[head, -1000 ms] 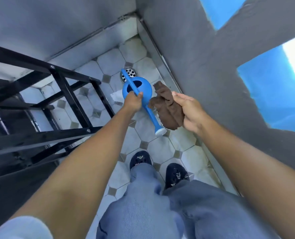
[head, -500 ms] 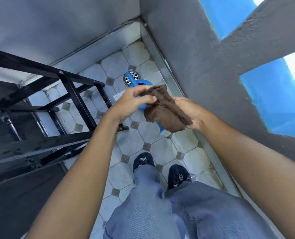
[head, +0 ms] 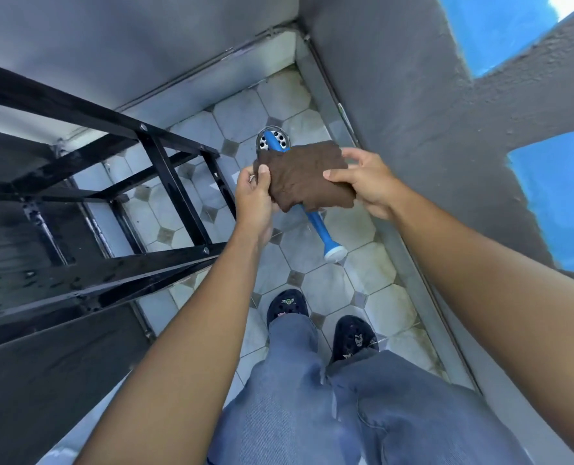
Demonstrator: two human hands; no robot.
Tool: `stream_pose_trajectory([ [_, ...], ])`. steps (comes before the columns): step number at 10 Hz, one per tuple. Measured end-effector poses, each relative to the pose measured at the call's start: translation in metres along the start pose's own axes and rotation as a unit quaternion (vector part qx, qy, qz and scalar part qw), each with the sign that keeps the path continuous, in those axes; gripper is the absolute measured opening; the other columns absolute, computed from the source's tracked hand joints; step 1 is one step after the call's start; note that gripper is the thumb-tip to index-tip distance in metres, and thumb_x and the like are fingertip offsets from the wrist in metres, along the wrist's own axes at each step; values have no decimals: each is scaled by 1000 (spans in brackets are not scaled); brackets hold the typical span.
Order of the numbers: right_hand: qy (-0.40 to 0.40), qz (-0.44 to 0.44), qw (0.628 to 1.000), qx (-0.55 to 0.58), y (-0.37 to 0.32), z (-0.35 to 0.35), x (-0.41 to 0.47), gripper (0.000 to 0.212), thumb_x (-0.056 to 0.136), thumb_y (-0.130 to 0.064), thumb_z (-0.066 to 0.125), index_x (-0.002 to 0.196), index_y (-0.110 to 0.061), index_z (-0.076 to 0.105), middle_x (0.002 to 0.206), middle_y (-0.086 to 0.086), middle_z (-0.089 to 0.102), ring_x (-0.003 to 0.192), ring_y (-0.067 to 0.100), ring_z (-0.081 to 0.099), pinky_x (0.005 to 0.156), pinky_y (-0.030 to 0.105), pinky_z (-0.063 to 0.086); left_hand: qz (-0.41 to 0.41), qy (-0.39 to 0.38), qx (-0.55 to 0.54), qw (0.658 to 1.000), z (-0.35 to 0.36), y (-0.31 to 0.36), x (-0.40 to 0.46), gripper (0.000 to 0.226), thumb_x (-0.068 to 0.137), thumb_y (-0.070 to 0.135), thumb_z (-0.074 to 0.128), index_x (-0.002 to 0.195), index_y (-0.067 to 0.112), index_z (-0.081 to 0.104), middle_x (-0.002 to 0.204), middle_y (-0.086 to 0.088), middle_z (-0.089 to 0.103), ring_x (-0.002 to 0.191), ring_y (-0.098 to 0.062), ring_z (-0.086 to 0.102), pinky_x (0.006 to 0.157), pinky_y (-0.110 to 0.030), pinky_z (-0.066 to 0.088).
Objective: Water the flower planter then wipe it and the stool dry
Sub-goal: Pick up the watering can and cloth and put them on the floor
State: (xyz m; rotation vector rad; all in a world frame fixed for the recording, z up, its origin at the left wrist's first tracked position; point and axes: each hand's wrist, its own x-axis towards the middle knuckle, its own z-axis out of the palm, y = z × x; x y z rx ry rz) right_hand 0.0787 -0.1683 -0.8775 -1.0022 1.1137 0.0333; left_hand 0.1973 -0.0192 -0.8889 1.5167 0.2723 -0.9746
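Cloth, brown (head: 307,177), hangs spread between both hands just above the middle of the frame, held up over the floor. Its left edge sits in the grip of the left hand (head: 255,199), thumb pressed on top and fingers curled beneath; its right edge is pinched by the right hand (head: 368,181), thumb across the front and fingers behind. Directly below the cloth a blue watering can (head: 319,226) lies on the tiled floor (head: 329,290), its white-tipped spout pointing toward the lower right and its body mostly hidden by the cloth, over a round metal drain (head: 265,139). A black metal frame (head: 165,169) fills the left side. Dark shoes (head: 287,307) and jeans (head: 295,397) show at the bottom. No readable writing or brand shows anywhere.
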Motion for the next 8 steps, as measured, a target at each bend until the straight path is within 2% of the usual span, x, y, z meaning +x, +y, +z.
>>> stream_pose_trajectory([
  [1, 24, -49, 993, -109, -19, 14, 26, 45, 83, 5, 73, 122, -14, 62, 103, 9, 67, 83, 20, 68, 71, 32, 59, -14, 45, -19, 999, -9, -11, 8, 5, 103, 21, 47, 100, 17, 51, 105, -2, 66, 98, -20, 66, 82, -41, 59],
  [2, 38, -77, 954, -287, -14, 21, 49, 55, 88, -4, 70, 140, -11, 52, 129, 8, 58, 113, 18, 57, 90, 23, 47, -54, 66, 120, 989, -17, -25, 21, 29, 97, 21, 58, 123, 15, 46, 121, -4, 61, 110, -23, 60, 98, -42, 50],
  [3, 51, -85, 935, -340, 5, 25, 52, 50, 95, -6, 62, 143, -9, 50, 145, 11, 51, 125, 19, 53, 98, 16, 37, 4, 66, 315, 947, -19, -32, 25, 66, 94, 22, 62, 150, 10, 30, 154, -10, 36, 139, -25, 38, 116, -39, 30],
  [4, -30, -51, 949, -310, 21, 34, 36, 43, 100, 2, 49, 142, 1, 48, 137, 12, 56, 121, 20, 55, 85, 6, 42, 57, -92, 418, 902, -6, -28, 15, 56, 99, 25, 53, 151, 13, 34, 154, -6, 39, 138, -18, 39, 114, -30, 28],
  [5, -41, -50, 941, -331, 18, 38, 14, 42, 103, -2, 42, 145, -2, 45, 143, 13, 53, 131, 24, 51, 100, 16, 37, 10, -131, 462, 877, 7, -8, 0, 60, 99, 36, 51, 153, 17, 32, 155, -7, 40, 140, -24, 39, 114, -34, 31],
  [6, 15, -70, 930, -361, -20, 33, -29, 43, 103, -7, 40, 146, -10, 47, 143, 11, 54, 132, 25, 50, 105, 22, 34, 64, -100, 481, 869, 22, 36, -43, 61, 98, 35, 50, 152, 16, 31, 155, -9, 39, 140, -26, 38, 115, -38, 31],
  [7, 9, -104, 904, -414, -78, 27, -93, 43, 105, -12, 40, 147, -13, 45, 145, 11, 53, 133, 26, 49, 104, 21, 33, 148, -66, 535, 829, 28, 95, -103, 55, 100, 33, 45, 150, 10, 36, 152, -13, 42, 140, -31, 35, 116, -42, 25],
  [8, 10, -172, 878, -446, -162, 35, -174, 42, 105, -13, 40, 147, -10, 46, 139, 16, 58, 129, 30, 52, 105, 28, 36, 203, -25, 534, 820, 35, 170, -182, 52, 100, 34, 44, 145, 9, 43, 148, -13, 46, 142, -35, 30, 119, -41, 19],
])
